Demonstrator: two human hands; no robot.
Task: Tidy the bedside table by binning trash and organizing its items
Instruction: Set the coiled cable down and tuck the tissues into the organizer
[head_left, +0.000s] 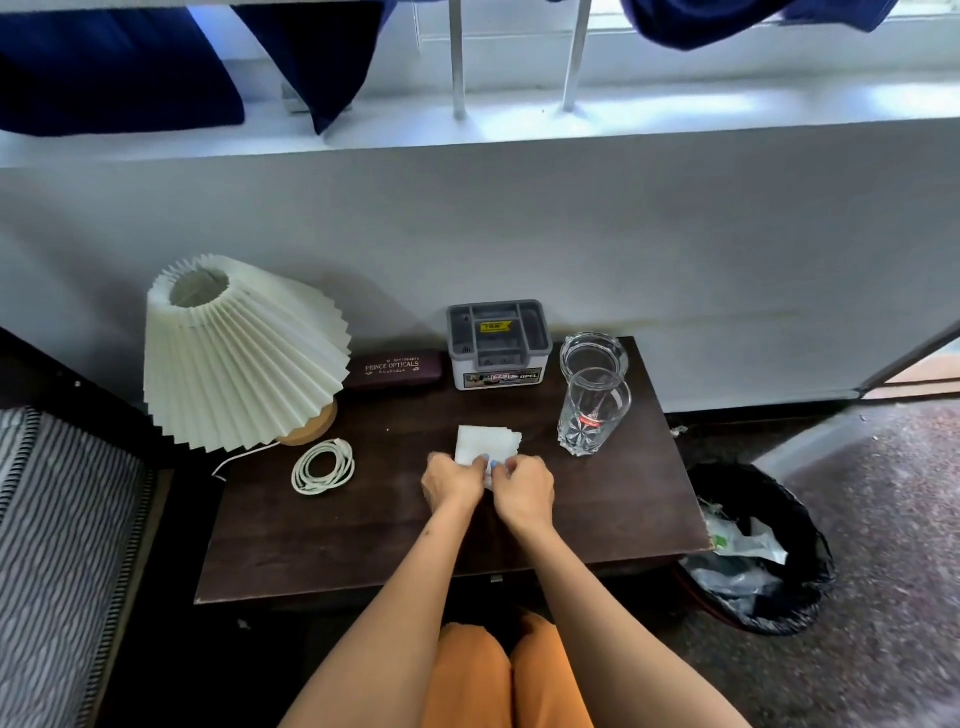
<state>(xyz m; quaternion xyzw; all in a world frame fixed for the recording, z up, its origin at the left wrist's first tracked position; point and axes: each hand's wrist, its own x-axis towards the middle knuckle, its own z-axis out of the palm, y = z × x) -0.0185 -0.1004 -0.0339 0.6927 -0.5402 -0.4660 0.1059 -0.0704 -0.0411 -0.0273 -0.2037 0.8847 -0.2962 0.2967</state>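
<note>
folding a white tissue (487, 443) at the worktop (363, 525) centre, left hand (453, 479) and right hand (523, 487) each keep a grip pinched on its near edge, likely neatening it; the lined bin (763, 551) waits at three o'clock.
</note>
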